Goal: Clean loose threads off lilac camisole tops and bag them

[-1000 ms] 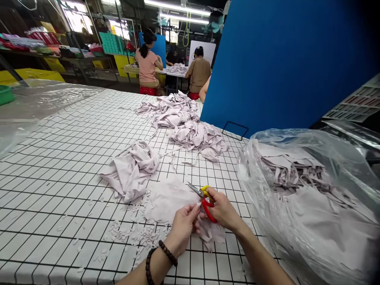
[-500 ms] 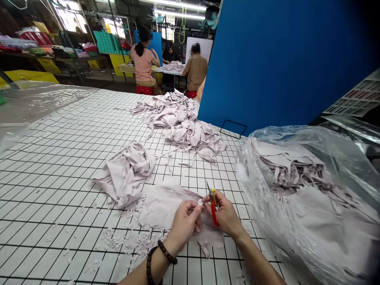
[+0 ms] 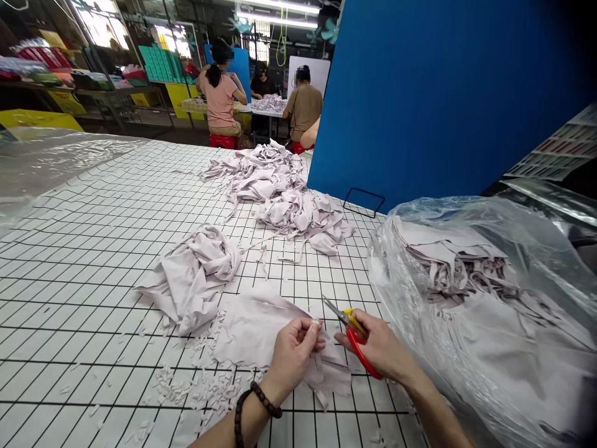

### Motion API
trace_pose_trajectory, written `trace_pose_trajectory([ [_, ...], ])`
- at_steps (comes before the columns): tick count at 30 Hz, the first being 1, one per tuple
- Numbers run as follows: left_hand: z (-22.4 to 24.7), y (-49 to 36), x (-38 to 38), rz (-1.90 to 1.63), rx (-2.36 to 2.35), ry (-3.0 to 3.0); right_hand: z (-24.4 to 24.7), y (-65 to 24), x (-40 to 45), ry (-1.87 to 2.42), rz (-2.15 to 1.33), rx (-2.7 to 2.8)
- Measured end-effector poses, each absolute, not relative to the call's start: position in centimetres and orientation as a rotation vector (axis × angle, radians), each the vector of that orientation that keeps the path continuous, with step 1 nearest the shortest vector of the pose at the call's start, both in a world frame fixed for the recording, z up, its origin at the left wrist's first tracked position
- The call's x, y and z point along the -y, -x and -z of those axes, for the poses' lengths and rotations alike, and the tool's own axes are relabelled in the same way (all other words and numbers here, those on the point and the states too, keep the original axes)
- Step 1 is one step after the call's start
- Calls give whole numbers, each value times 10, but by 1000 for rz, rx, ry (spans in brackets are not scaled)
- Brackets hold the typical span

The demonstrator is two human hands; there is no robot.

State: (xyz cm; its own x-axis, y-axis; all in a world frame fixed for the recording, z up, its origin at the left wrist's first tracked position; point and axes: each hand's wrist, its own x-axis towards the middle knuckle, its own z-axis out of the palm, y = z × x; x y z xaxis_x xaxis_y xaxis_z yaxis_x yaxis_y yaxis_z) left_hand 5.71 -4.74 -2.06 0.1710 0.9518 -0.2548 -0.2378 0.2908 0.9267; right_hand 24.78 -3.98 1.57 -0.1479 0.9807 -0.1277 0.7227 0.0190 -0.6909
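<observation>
Pinched between the fingers of my left hand (image 3: 296, 348) is the edge of a pale lilac-grey fabric piece (image 3: 247, 326), which lies partly flat on the gridded table (image 3: 116, 255). My right hand (image 3: 385, 345) grips small scissors (image 3: 354, 336) with one red and one yellow handle. Their blades point up and left, apart from the cloth. Small fabric snippets (image 3: 200, 386) are scattered left of my left forearm. A crumpled cloth of the same colour (image 3: 193, 274) lies just beyond them.
A large heap of pale fabric (image 3: 275, 180) lies farther back. At right, a clear plastic bag (image 3: 392, 261) holds stacked fabric pieces (image 3: 504, 336). A tall blue board (image 3: 420, 93) stands behind, with a black wire stand (image 3: 364, 202) at its foot. Several people sit at a far table.
My right hand and the scissors have moved right, away from my left hand and the fabric edge. My left hand keeps its pinch on the cloth. The whole view has shifted slightly.
</observation>
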Motion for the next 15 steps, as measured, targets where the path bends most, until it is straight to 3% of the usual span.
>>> trace_pose_trajectory([
  [15, 31, -53, 45, -989, -1008, -1034, -23, -247, 40, 1774, -821, 2284],
])
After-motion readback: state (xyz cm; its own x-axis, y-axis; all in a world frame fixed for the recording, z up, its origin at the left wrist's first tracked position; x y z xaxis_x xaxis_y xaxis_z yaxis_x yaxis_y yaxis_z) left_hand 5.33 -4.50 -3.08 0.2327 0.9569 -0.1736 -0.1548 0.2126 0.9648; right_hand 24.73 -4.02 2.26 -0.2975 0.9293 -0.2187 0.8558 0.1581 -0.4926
